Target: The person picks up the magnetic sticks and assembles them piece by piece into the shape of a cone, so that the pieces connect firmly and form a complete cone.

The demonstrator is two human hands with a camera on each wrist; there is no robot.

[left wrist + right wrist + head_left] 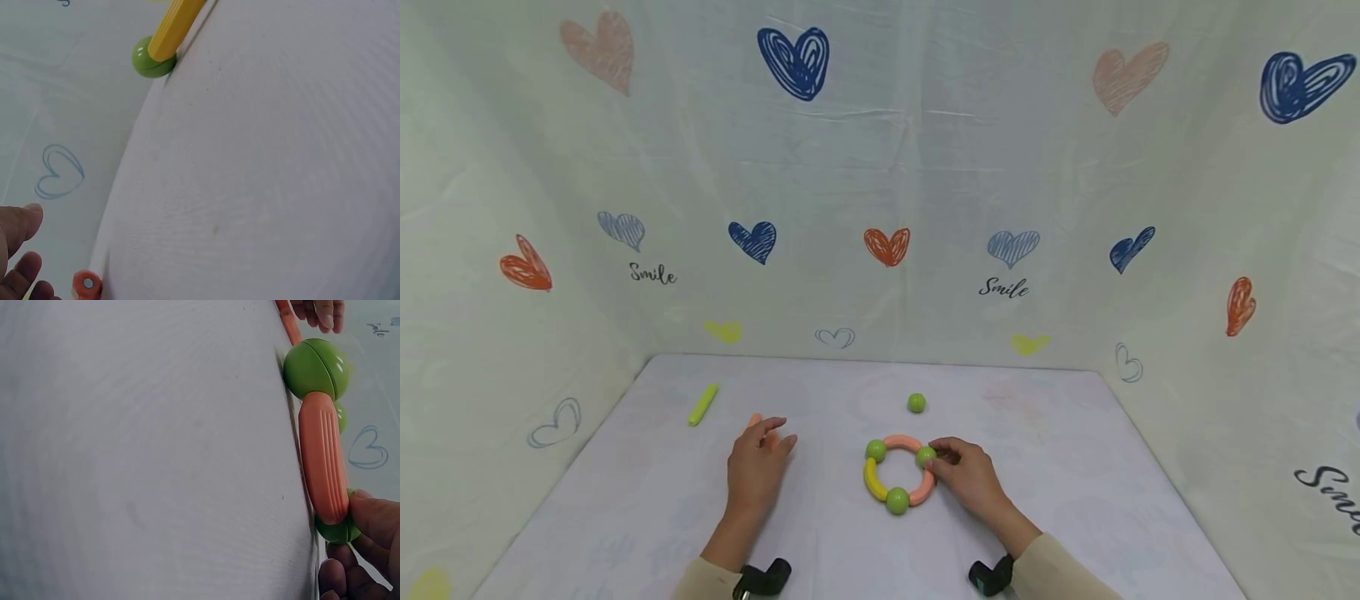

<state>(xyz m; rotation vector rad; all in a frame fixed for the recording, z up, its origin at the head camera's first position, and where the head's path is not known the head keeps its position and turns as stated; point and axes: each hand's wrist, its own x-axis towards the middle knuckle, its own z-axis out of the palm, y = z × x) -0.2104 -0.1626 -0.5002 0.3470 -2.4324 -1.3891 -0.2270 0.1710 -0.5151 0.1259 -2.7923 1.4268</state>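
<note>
Your right hand (970, 478) pinches a green ball (926, 455) on the ring (901, 442).
The ring lies on the worktop (1045, 475); your left hand (756, 468), fingers released and parted, is beside an orange stick (756, 419).

A white table (1075, 433) bears a lime stick (703, 405) beyond the left hand (754, 467); an orange piece (756, 419) partly hidden by it; a ball-and-arc ring (872, 480) touching the right hand (972, 477); a green ball (917, 403) beyond that hand.

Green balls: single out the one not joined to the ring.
The far ball, lying by itself beyond the ring; the other three green balls are all built into it.
</note>
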